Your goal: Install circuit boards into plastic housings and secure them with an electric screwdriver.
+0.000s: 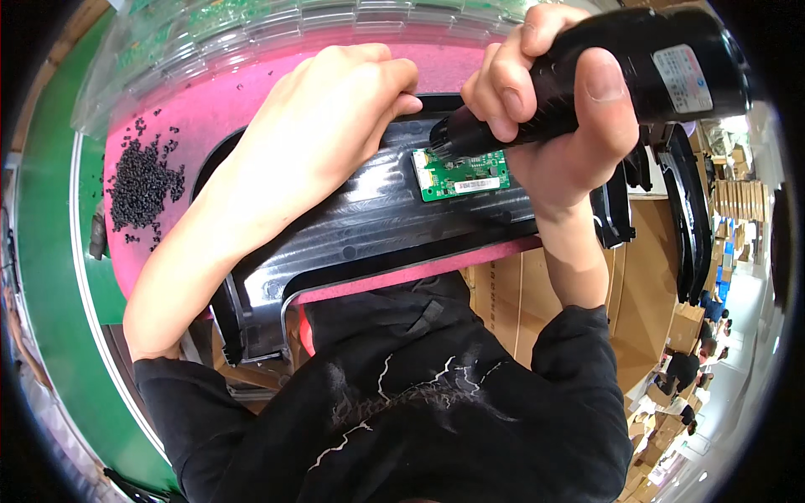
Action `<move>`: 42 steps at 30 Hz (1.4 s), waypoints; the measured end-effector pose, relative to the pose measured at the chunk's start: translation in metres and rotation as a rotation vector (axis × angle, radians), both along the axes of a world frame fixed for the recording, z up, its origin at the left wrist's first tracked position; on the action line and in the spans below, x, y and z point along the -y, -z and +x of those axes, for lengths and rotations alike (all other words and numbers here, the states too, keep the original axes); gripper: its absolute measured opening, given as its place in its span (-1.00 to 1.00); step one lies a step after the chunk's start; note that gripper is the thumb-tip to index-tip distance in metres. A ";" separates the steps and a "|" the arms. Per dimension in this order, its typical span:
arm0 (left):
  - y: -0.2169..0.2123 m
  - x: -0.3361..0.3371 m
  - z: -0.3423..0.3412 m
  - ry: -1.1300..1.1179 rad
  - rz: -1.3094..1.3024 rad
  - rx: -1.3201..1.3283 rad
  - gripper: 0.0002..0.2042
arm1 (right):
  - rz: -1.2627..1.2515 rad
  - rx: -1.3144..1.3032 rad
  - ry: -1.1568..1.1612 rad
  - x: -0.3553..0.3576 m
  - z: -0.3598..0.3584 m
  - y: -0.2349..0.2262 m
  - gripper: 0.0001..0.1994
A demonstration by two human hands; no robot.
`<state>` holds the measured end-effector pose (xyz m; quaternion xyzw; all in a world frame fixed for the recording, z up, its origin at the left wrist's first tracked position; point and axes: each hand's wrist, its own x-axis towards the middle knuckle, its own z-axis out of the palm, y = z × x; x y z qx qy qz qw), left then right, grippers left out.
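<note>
My right hand [587, 142] is wrapped round a black electric screwdriver [622, 71]. The tool slants down to the left, its nose over the upper edge of a green circuit board [461, 186]; whether the bit touches anything cannot be seen. The board lies inside a long black plastic housing [360, 222] in front of me. Above the housing's left part, my left hand [335, 113] is closed, thumb and fingers pressed together at its far side. Anything between those fingertips is hidden or too small to name. To its left, small black screws [144, 184] lie in a loose heap.
A pink mat [197, 105] covers the work surface under the housing. Clear plastic trays [285, 23] line the far edge. More black plastic parts [683, 210] stand at the right beside cardboard boxes [641, 243]. Several people [683, 369] appear in the distance on the right.
</note>
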<state>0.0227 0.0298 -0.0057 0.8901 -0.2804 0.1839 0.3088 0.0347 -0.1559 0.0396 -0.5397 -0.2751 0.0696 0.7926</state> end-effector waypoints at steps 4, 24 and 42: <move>0.001 -0.002 0.002 0.004 -0.022 -0.025 -0.89 | -0.054 -0.097 -0.016 -0.003 0.001 -0.002 -0.48; -0.006 0.003 -0.003 0.137 0.101 -0.094 -0.82 | 0.093 0.291 -0.096 0.014 0.010 0.001 -0.47; -0.007 0.005 -0.001 0.391 -0.014 0.187 -0.71 | 0.149 0.402 -0.262 0.051 -0.004 -0.038 -0.39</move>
